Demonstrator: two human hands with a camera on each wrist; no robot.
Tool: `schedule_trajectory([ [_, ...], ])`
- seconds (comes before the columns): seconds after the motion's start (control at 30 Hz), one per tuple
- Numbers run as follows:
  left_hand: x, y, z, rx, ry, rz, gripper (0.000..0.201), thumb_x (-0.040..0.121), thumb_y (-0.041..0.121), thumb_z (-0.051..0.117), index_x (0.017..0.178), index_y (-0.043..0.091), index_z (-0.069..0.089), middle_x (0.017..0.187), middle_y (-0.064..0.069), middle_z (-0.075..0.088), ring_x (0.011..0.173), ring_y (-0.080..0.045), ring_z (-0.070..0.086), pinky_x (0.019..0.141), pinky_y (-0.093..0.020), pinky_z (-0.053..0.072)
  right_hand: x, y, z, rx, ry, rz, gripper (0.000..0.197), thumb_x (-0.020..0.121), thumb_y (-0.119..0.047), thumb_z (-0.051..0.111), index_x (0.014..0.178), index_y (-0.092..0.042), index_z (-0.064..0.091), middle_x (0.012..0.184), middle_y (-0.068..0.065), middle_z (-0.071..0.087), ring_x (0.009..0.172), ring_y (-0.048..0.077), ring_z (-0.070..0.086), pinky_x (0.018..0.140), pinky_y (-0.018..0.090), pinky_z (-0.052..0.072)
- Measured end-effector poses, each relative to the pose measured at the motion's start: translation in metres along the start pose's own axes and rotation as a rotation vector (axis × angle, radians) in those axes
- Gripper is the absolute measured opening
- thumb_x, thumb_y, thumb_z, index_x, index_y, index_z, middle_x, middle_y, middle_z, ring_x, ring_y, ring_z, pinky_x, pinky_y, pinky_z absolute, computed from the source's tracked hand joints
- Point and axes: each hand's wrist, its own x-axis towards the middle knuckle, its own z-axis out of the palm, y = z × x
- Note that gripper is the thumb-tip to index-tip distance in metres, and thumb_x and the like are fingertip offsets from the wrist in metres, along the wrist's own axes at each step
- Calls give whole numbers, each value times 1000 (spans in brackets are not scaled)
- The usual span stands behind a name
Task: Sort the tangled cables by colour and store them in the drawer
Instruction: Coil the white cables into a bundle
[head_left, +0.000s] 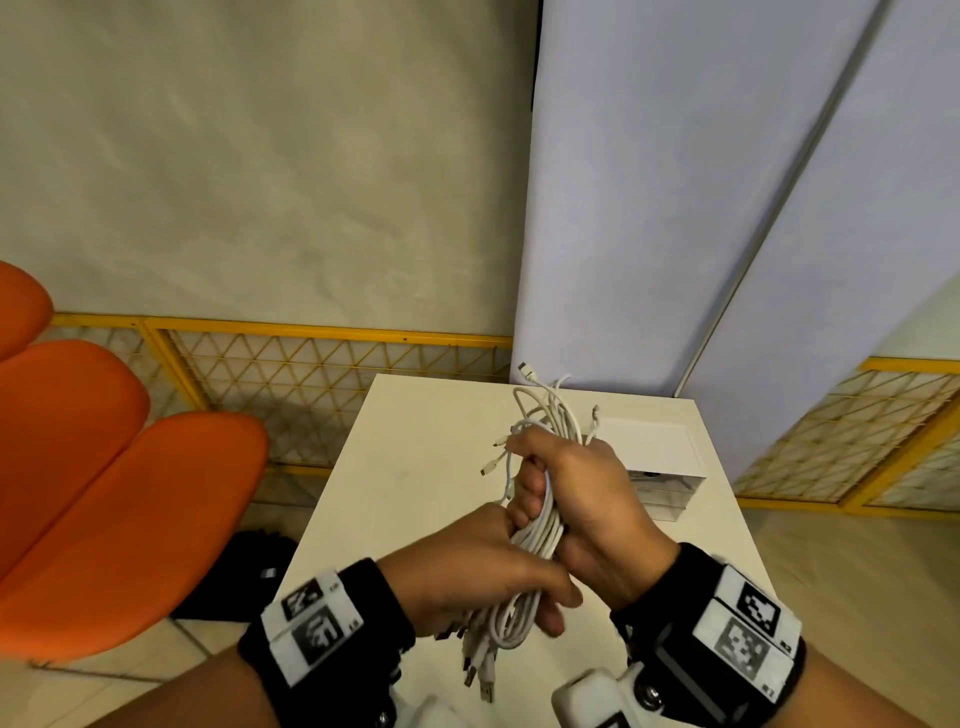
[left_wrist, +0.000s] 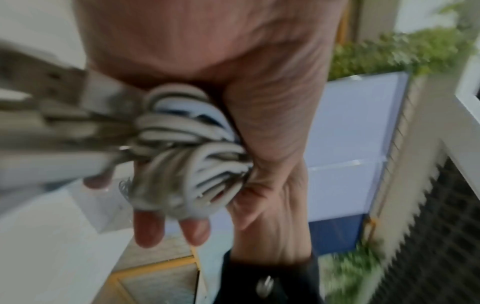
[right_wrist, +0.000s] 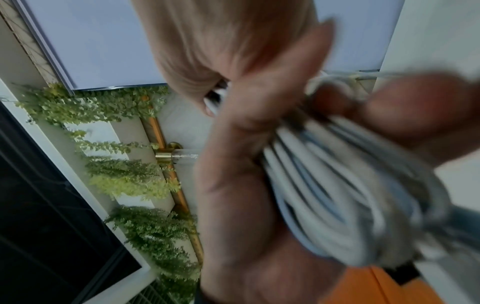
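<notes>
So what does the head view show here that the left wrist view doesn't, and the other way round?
Only the head view shows the white rectangular tabletop, the small white drawer unit at its far right, the orange moulded chair seats, and the loose plug ends of the bundle sticking up past the right hand. Only the left wrist view shows green trailing foliage behind. Both show the left hand gripping the bundle of white coiled cables, with the right hand gripping it too.

The cables (head_left: 537, 540) are white, the worktop (head_left: 395, 467) off-white, the drawer unit (head_left: 660, 467) white, the chairs (head_left: 104, 493) orange, the mesh fence (head_left: 311, 369) yellow, the screens (head_left: 649, 182) pale lilac, and the wristbands (head_left: 358, 618) black with black-and-white square markers.
</notes>
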Motion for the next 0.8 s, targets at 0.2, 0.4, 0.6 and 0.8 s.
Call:
schedule_trajectory([
  [0.2,5,8,-3,-153,-21,24,18,73,-3,65,63,8,56,51,-7,47,44,-17,47,52,-28,49,0,-6,1,-174,-40,-119,43,82,-3,66,43,-12,50,44,12,40,39,22,38,45,29,37],
  [0.4,10,11,3,47,285,90,18,63,9,66,62,12,49,48,-1,39,43,-17,34,49,-26,31,-6,-11,-8,-368,-33,-145,31,73,-23,84,77,0,64,68,16,65,63,27,66,61,34,54],
  [0.6,14,-1,9,175,366,89,13,70,11,65,78,16,56,50,7,50,45,-12,48,52,-25,40,-5,0,-3,-336,60,-75,23,75,-11,83,88,1,68,73,17,71,63,25,73,67,36,62],
  [0.8,6,-2,2,-111,103,34,11,78,-15,59,85,-8,66,60,-16,62,52,-24,61,58,-33,55,-2,10,0,-175,-59,-53,13,89,-6,71,87,-3,58,56,16,55,64,26,70,56,29,56],
])
